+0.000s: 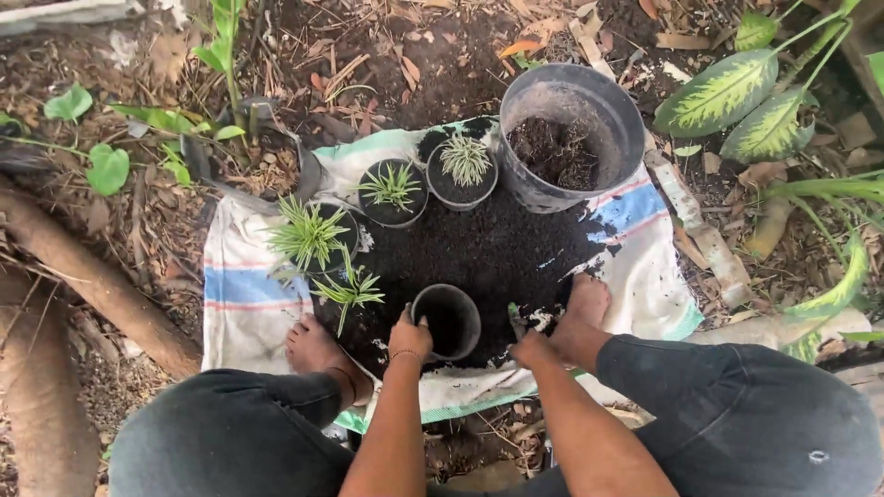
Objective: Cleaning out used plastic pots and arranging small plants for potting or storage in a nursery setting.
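Head view: the person squats barefoot over a woven sack (241, 285), white with blue and red stripes, spread on leaf-littered ground and heaped at its middle with dark, crumbly potting soil (488, 253). The left hand (411, 337) grips the near rim of a small black plastic pot (447, 320), which stands upright on the soil heap just in front of the knees, its interior dark and apparently unfilled. The right hand (532, 346) is closed about a small object with a green tip at the soil's edge, just right of the pot; what it is cannot be told. Judgement: to fill well, the rim hold should keep the pot level while loose soil goes in gradually, without packing, as the thin wall looks flexible. Four like pots (394, 191) stand in an arc at left and behind, each holding a spiky, striped green-and-white seedling (465, 156). A large grey plastic bucket (571, 133), smooth-walled and partly filled with clumped soil, tilts at the sack's far edge. Broad variegated leaves (723, 92) stand at right; a thick brown root (92, 276) crosses at left.
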